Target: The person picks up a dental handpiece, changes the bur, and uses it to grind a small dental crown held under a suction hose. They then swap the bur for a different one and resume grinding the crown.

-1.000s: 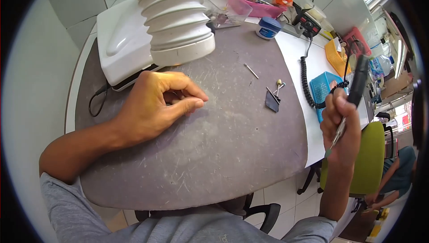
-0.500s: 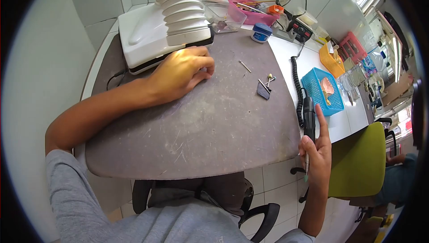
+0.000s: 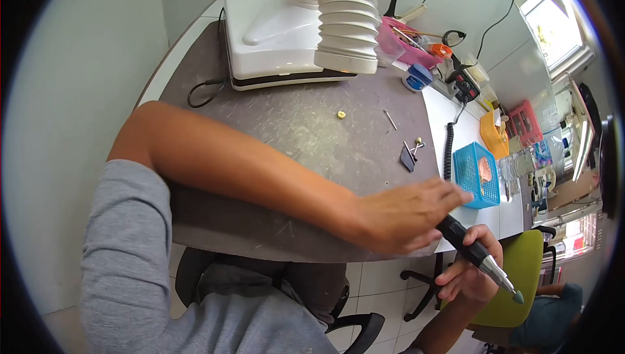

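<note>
Right hand (image 3: 470, 269): one, nearest, beyond the table edge, fingers wrapped around the handpiece (image 3: 478, 258).
Handpiece: one, black grip, silver neck, small grey-green tip pointing down and right, held in the air.
Left hand (image 3: 403, 217): one, reaching across, fingers loosely stretched, over the black end of the handpiece; whether it grips, cannot tell.
Table (image 3: 312, 152): one, grey, scratched.
Small bits: one yellow ring (image 3: 341, 114), one thin pin (image 3: 390, 119).
Blue basket (image 3: 477, 173): one.
White suction unit (image 3: 296, 28): one, farthest.

The surface (image 3: 312, 152) is matt grey, scuffed and scratched — the handpiece (image 3: 478, 259) has black plastic and bright metal.
</note>
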`<state>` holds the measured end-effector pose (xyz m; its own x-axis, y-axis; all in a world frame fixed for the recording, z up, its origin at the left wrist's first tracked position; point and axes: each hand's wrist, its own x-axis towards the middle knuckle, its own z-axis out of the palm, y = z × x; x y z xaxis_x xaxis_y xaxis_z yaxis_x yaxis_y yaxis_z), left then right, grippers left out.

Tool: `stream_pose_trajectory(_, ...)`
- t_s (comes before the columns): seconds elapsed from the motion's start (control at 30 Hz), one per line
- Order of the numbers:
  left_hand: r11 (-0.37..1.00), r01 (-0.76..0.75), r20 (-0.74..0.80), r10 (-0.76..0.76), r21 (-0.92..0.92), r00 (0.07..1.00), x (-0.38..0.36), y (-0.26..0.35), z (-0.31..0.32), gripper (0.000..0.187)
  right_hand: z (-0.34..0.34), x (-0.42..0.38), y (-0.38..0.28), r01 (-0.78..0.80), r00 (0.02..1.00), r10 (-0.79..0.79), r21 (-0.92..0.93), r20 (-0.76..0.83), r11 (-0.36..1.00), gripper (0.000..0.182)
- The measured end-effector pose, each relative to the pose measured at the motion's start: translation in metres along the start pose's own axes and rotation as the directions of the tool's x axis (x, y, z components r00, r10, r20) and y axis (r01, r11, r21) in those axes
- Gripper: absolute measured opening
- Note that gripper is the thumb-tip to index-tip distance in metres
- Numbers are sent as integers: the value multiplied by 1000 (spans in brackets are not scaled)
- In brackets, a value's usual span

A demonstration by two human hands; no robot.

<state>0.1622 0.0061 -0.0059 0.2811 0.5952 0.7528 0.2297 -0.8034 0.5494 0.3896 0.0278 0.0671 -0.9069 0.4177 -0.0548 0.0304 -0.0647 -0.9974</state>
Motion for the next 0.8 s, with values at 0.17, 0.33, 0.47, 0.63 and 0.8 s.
stream_pose_trajectory(0.17,944,153,129,-120,-292,984,0,5,6,46,26,25,-39,-203,920,83,-283,-384,937,54)
stream_pose_trajectory(0.33,824,382,283,-281,-419,917,-3,5,-5,39,10,68,-40,-184,901,-125,-628,-415,756,54)
stream_pose_trajectory(0.47,739,466,266,-383,-487,885,-2,-2,-11,29,-7,97,-18,-70,928,-179,-624,-327,778,46)
stream_pose_trajectory(0.63,729,477,268,-394,-491,879,-2,-8,-11,26,-26,104,-3,2,989,-11,-64,-149,998,51)
stream_pose_trajectory(0.8,691,533,338,-413,-489,846,-1,-8,-14,24,-53,101,9,82,995,-85,-59,-42,995,48)
